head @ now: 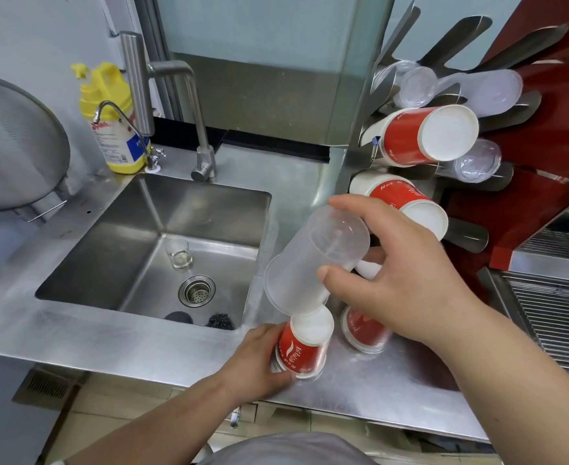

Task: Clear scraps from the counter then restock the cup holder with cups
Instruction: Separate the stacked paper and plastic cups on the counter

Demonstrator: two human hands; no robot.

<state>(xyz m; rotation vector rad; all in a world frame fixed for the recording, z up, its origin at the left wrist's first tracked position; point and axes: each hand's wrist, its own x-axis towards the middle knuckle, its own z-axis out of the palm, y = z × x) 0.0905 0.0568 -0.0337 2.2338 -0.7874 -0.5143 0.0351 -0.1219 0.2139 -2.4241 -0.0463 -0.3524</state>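
Note:
My right hand [400,276] grips a stack of clear plastic cups [313,263], tilted bottom-up above the steel counter [162,344]. My left hand [259,357] is closed around an upside-down stack of red paper cups [305,344] standing near the counter's front edge. Another red cup stack [363,330] lies on the counter under my right wrist. The metal cup holder [467,236] on the right wall carries red paper cup stacks [427,135] and clear cups [414,85] pointing outward.
A sink [162,243] to the left holds a small glass [179,253], a drain, a stopper and a scouring pad. A faucet [189,119] and yellow detergent bottle [108,119] stand behind it. A mesh strainer [14,146] hangs far left. A drip grille [555,317] sits right.

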